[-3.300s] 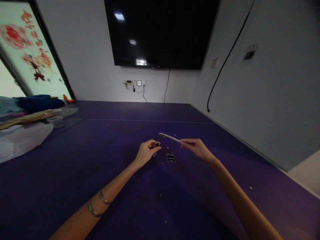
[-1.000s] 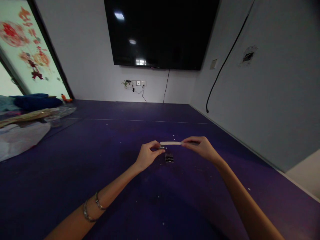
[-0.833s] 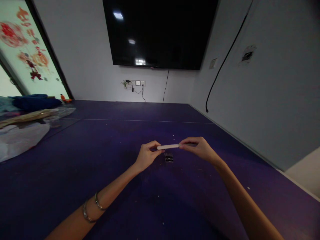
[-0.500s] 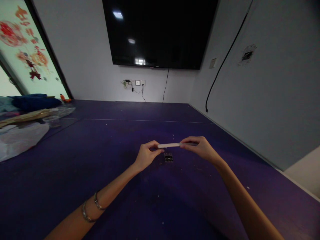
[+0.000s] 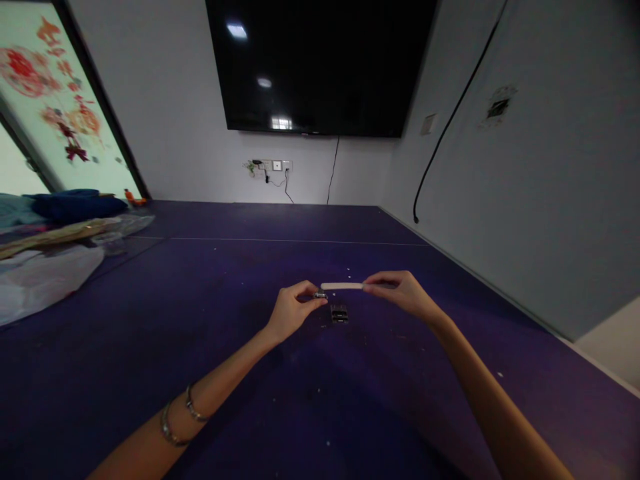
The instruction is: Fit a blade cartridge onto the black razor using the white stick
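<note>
My left hand is closed in a pinch, with a small metallic part between thumb and forefinger. Its exact kind is too small to tell. My right hand pinches one end of a slim pale stick, held almost level. The stick's free rounded tip lies right by the metallic part; I cannot tell whether they touch. On the purple surface, just below the stick, lies a small dark block-like piece with shiny bits. Two bracelets circle my left forearm.
Small white scraps dot the surface. At the left lie plastic bags and dark blue cloth. A large television hangs on the far wall above sockets. A black cable runs down the right wall.
The stick's tip has come away from my left fingertips and now shows clear of them. The small metallic part in my left hand has become visible.
</note>
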The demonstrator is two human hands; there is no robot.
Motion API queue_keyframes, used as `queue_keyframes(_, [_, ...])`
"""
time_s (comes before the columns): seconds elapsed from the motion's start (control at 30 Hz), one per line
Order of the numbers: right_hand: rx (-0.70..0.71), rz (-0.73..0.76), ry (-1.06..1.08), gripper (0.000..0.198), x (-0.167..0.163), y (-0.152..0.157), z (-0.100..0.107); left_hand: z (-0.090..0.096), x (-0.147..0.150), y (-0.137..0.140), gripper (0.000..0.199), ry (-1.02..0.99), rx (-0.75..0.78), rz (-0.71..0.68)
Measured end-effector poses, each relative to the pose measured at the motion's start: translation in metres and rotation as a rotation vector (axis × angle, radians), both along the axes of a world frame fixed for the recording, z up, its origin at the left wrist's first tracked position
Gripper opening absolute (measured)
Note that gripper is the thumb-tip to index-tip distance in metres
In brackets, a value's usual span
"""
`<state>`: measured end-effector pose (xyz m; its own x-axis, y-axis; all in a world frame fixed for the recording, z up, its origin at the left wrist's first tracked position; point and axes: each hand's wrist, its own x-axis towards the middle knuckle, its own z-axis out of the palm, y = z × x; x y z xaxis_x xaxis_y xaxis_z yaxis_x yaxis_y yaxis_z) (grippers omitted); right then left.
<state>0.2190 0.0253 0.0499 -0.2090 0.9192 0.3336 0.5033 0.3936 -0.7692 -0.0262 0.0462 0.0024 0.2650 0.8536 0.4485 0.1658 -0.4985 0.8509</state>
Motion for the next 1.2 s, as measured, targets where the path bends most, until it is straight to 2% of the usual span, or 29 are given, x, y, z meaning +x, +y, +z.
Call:
queue_keyframes(0.7, [-0.022, 0.042, 0.005, 0.025, 0.012, 0.009, -0.010, 0.000, 0.003, -0.003, 0.014, -0.042, -0.053, -0.034])
queue_keyframes(0.93, [-0.047, 0.006, 0.138, 0.028, 0.015, 0.019, -0.023, 0.000, 0.001, -0.004, 0.014, -0.056, -0.073, -0.050])
queue_keyframes(1.2, [-0.097, -0.009, 0.403, 0.034, -0.004, 0.025, -0.032, -0.009, 0.005, -0.006, 0.019, -0.064, -0.113, -0.084])
